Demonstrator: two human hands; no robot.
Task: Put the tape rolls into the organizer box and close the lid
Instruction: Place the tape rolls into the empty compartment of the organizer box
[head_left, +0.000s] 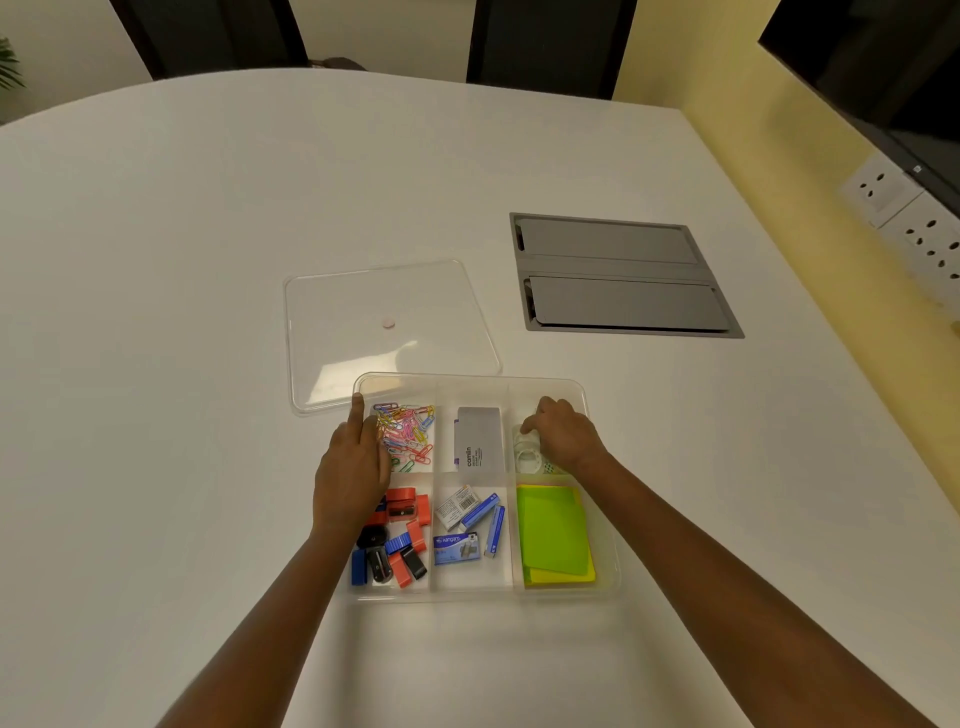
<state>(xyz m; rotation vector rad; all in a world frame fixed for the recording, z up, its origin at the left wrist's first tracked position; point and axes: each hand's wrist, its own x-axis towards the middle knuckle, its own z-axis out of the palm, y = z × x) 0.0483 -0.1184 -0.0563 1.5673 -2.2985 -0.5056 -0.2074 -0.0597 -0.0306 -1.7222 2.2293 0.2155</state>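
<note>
Right hand (563, 434) is sitting in the box's (602, 584) far-right compartment, fingers curled down onto the tape rolls (529, 449). Two clear rolls are showing beside the hand, one just nearer than the other; something greenish is peeking out under the wrist, can't tell what. Fingertips are touching the farther roll, but whether the hand is gripping it or just pressing it down, can't tell.

Left hand (353, 467) is lying flat and spread on the box's left side, index finger reaching the far-left rim, palm partly covering the paper clips (410, 434). It's holding nothing, just steadying the box.

Lid (384, 332) is lying flat on the table (156, 312) behind the box, its near edge tucked just behind the box's far-left corner.

Judging the step: seating the rolls, with the lid coming after. To do it well:
- lay rolls flat, side by side, so nothing stands above the rim and blocks the lid
- keep the left hand braced so the light box isn't sliding
- clear both hands fully before reaching for the lid
- take the lid by its near edge, line up corners, press down evenly

Risk: a roll resting tilted on the other one, leaving the lid propped.
</note>
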